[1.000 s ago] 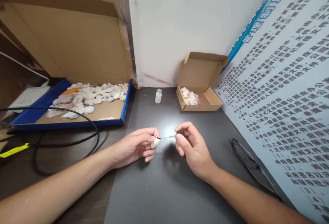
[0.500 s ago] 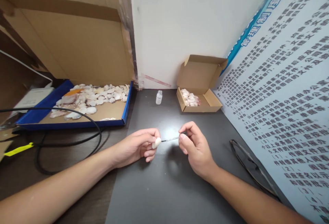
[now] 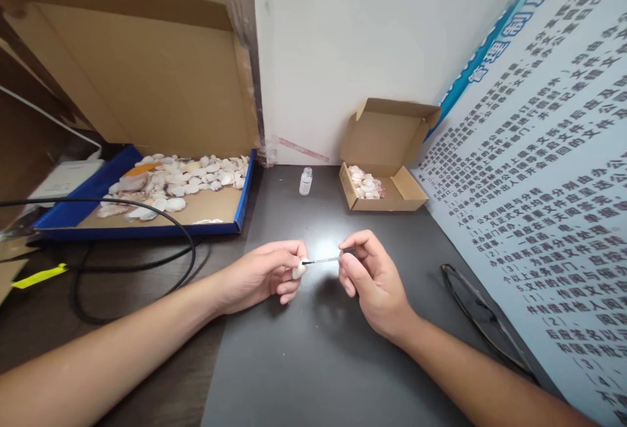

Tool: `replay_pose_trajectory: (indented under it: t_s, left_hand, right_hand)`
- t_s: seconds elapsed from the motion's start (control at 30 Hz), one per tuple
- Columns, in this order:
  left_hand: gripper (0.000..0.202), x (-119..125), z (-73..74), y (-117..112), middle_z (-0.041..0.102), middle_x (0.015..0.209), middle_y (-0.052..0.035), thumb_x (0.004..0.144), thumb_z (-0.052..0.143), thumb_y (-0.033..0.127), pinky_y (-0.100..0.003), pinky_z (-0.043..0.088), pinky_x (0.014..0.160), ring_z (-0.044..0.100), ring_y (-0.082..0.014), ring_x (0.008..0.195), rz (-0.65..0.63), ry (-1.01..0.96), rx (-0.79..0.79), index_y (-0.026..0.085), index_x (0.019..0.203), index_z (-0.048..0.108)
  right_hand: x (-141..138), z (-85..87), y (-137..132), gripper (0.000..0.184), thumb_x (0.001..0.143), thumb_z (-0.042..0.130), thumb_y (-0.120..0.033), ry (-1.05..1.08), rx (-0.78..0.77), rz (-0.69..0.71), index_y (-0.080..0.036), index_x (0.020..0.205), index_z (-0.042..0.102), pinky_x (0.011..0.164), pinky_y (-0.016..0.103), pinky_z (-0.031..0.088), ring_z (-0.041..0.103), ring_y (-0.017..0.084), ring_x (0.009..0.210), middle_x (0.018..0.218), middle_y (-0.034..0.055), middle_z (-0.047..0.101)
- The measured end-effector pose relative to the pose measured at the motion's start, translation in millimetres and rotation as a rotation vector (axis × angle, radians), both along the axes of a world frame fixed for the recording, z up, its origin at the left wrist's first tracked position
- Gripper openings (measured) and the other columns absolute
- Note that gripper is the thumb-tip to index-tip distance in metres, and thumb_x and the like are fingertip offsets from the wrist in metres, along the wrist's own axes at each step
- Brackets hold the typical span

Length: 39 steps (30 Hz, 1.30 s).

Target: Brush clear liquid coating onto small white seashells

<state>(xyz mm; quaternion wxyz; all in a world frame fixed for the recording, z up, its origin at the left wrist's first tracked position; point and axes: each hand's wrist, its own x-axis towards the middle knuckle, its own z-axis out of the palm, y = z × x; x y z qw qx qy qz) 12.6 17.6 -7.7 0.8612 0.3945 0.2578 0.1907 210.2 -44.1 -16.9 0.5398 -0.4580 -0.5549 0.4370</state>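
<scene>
Between thumb and fingers, my left hand [image 3: 269, 271] pinches a small white shell [image 3: 298, 271]. My right hand [image 3: 368, 277] is closed on the end of a thin brush [image 3: 324, 260], held nearly level. Its dark tip reaches the upper edge of the shell and looks to be touching it. Behind the hands, a small clear glass bottle [image 3: 305, 182] with a white label stands uncapped on the dark desk mat [image 3: 274, 362].
At left, a blue-edged cardboard box [image 3: 239, 211] holds many shells [image 3: 196, 179]. A smaller open carton [image 3: 386, 205] with shells stands back right. Glasses [image 3: 484, 316] lie at the right, beneath a printed board [image 3: 553, 172]. A black cable [image 3: 189, 244] loops near my left forearm.
The brush tip has shifted from the shell's right side up to its top edge. The shell has turned slightly in my left hand. The whole view has shifted a little.
</scene>
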Motion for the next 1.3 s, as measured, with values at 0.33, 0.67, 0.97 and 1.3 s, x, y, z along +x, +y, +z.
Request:
replay_pose_trajectory:
  t_s: [0.33,0.67,0.97,1.3]
  left_hand:
    - [0.014,-0.5,-0.5,-0.7,0.041,0.060,0.0047,0.085,0.056,0.020,-0.019,0.041,0.052,0.039,-0.0050,0.050,0.001,-0.001,0.000,0.015,0.075,0.046]
    - [0.014,-0.2,0.8,-1.5,0.039,0.059,0.0048,0.084,0.056,0.019,-0.019,0.041,0.051,0.038,-0.0051,0.049,0.005,0.007,0.006,0.015,0.074,0.046]
    - [0.013,-0.1,1.5,-1.8,0.040,0.059,0.0046,0.084,0.057,0.019,-0.020,0.042,0.051,0.039,-0.0058,0.050,0.011,0.007,0.012,0.015,0.077,0.048]
    - [0.011,-0.2,1.2,-1.4,0.043,0.059,0.0038,0.086,0.054,0.016,-0.020,0.045,0.052,0.043,-0.0060,0.049,0.001,0.002,0.026,0.014,0.075,0.049]
  right_hand:
    - [-0.8,1.9,1.3,0.014,0.093,0.056,-0.034,0.029,-0.031,-0.007,-0.022,0.092,0.049,0.047,0.023,0.030,0.038,0.007,0.046,0.064,-0.0073,0.044]
    - [-0.5,2.6,2.3,0.012,0.092,0.055,-0.032,-0.011,-0.048,0.001,-0.021,0.091,0.049,0.048,0.023,0.030,0.037,0.007,0.047,0.063,-0.0081,0.042]
    - [0.0,1.7,0.2,0.011,0.092,0.051,-0.031,0.025,-0.062,0.054,-0.021,0.090,0.047,0.048,0.024,0.028,0.035,0.008,0.048,0.063,-0.0078,0.038]
    - [1.8,1.0,-1.4,0.007,0.094,0.049,-0.028,0.044,-0.050,0.094,-0.022,0.091,0.047,0.049,0.024,0.025,0.032,0.009,0.051,0.067,-0.0070,0.037]
